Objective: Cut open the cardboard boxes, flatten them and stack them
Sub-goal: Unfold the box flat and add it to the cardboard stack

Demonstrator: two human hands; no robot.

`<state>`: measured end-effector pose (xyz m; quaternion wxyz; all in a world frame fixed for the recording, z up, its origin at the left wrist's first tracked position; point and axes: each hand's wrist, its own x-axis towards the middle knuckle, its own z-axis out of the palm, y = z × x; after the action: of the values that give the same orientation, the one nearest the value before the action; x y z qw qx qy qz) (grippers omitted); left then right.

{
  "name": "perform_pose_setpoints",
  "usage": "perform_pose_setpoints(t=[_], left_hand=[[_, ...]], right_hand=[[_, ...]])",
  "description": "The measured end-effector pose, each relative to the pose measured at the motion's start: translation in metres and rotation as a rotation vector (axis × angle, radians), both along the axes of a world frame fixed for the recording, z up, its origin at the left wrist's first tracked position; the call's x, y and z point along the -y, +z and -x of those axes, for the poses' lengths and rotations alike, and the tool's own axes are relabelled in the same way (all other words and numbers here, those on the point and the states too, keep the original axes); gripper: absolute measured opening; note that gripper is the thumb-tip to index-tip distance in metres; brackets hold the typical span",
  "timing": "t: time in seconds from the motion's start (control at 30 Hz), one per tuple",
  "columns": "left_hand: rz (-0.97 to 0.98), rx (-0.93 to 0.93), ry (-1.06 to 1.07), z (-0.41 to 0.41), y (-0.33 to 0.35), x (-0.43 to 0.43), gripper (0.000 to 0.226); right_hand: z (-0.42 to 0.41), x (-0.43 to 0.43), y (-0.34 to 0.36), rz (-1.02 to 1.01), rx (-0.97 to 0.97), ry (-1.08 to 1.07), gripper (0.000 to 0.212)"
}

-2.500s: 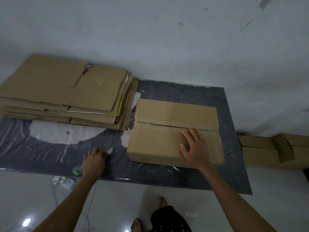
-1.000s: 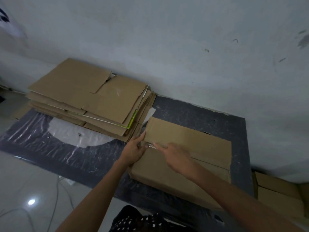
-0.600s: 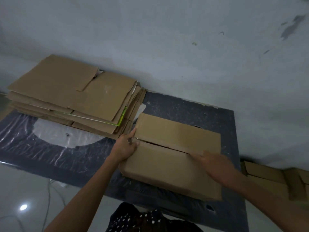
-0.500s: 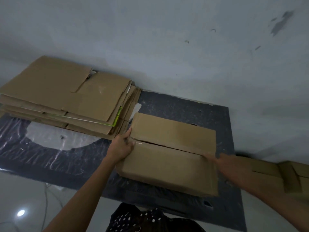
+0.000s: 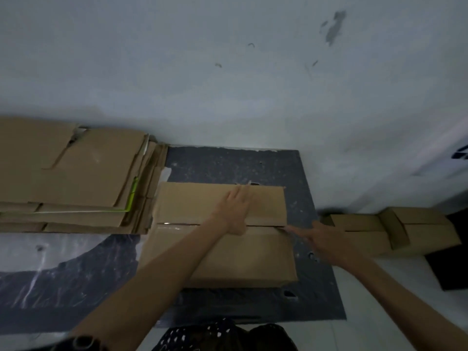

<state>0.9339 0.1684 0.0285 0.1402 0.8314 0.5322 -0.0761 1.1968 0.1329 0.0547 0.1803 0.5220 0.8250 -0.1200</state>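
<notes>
A closed brown cardboard box (image 5: 228, 254) lies on a dark mat (image 5: 228, 163), its top seam running left to right. My left hand (image 5: 236, 211) presses flat on the far flap, fingers straight. At the right end of the seam, my right hand (image 5: 321, 240) grips a thin cutter (image 5: 288, 228) whose tip touches the box's right edge. The seam gapes slightly near that end. A stack of flattened cardboard (image 5: 76, 178) lies to the left, touching the box's left side.
More closed cardboard boxes (image 5: 379, 231) sit on the floor to the right, against the wall (image 5: 228, 84). A dark object (image 5: 450, 269) lies beyond them. Clear plastic film (image 5: 38, 252) covers the mat's left part. My patterned clothing (image 5: 222, 335) shows at the bottom.
My right hand has slid the cutter along the seam from its left end to its right end. My left hand moved from the box's left corner to the middle of the far flap.
</notes>
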Motion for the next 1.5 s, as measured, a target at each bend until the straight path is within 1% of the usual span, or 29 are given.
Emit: perform_pose_setpoints(t=[0.03,0.1,0.17,0.23,0.3,0.37,0.43,0.57,0.67,0.77,0.9,1.0,1.07,1.1,1.2,1.37,1.4,1.47,1.5], left_hand=[[0.021,-0.065,-0.049,-0.013,0.0,-0.009,0.099],[0.036,-0.222,-0.128,-0.028,-0.003,-0.024,0.113],[0.029,-0.296,-0.159,-0.034,-0.006,-0.031,0.121],[0.037,-0.28,-0.151,-0.036,-0.009,-0.031,0.123],[0.051,-0.262,-0.138,-0.037,-0.009,-0.028,0.118],[0.053,-0.247,-0.111,-0.039,-0.01,-0.025,0.113],[0.045,-0.235,-0.096,-0.043,-0.012,-0.025,0.11],[0.034,-0.233,-0.126,-0.042,-0.01,-0.029,0.103],[0.035,-0.228,-0.119,-0.043,-0.009,-0.026,0.098],[0.05,-0.239,-0.123,-0.045,-0.012,-0.028,0.099],[0.069,-0.25,-0.159,-0.043,-0.007,-0.031,0.096],[0.062,-0.247,-0.14,-0.044,-0.006,-0.03,0.09],[0.08,-0.232,-0.14,-0.043,-0.006,-0.033,0.088],[0.081,-0.22,-0.146,-0.042,-0.006,-0.034,0.088],[0.106,-0.204,-0.152,-0.04,-0.003,-0.035,0.086],[0.114,-0.216,-0.177,-0.039,-0.001,-0.032,0.085],[0.116,-0.199,-0.187,-0.037,-0.001,-0.031,0.085],[0.121,-0.169,-0.196,-0.033,-0.001,-0.027,0.085],[0.111,-0.174,-0.195,-0.032,-0.003,-0.023,0.085]], right_hand=[[-0.002,0.001,-0.002,-0.016,-0.016,-0.003,0.053],[-0.009,0.006,-0.012,-0.065,-0.053,0.018,0.05],[-0.012,0.014,-0.025,-0.169,-0.137,-0.008,0.047],[-0.016,0.023,-0.034,-0.225,-0.222,-0.05,0.048],[-0.021,0.029,-0.041,-0.282,-0.282,-0.053,0.047],[-0.024,0.033,-0.045,-0.334,-0.316,-0.071,0.048],[-0.02,0.035,-0.05,-0.343,-0.332,-0.111,0.047],[-0.012,0.036,-0.052,-0.387,-0.364,-0.147,0.047],[-0.01,0.032,-0.049,-0.462,-0.333,-0.092,0.047],[-0.003,0.03,-0.057,-0.513,-0.306,-0.084,0.049],[-0.016,0.021,-0.053,-0.612,-0.197,0.072,0.057],[-0.01,0.019,-0.055,-0.588,-0.223,0.008,0.05],[-0.004,0.021,-0.057,-0.543,-0.281,-0.051,0.051],[-0.008,0.022,-0.057,-0.553,-0.293,-0.045,0.051],[-0.024,0.023,-0.053,-0.562,-0.293,-0.012,0.053],[-0.007,0.025,-0.059,-0.551,-0.225,-0.029,0.053],[-0.014,0.026,-0.059,-0.57,-0.213,-0.043,0.055],[-0.041,0.023,-0.057,-0.596,-0.223,-0.138,0.07],[-0.051,0.02,-0.055,-0.607,-0.232,-0.151,0.076]])
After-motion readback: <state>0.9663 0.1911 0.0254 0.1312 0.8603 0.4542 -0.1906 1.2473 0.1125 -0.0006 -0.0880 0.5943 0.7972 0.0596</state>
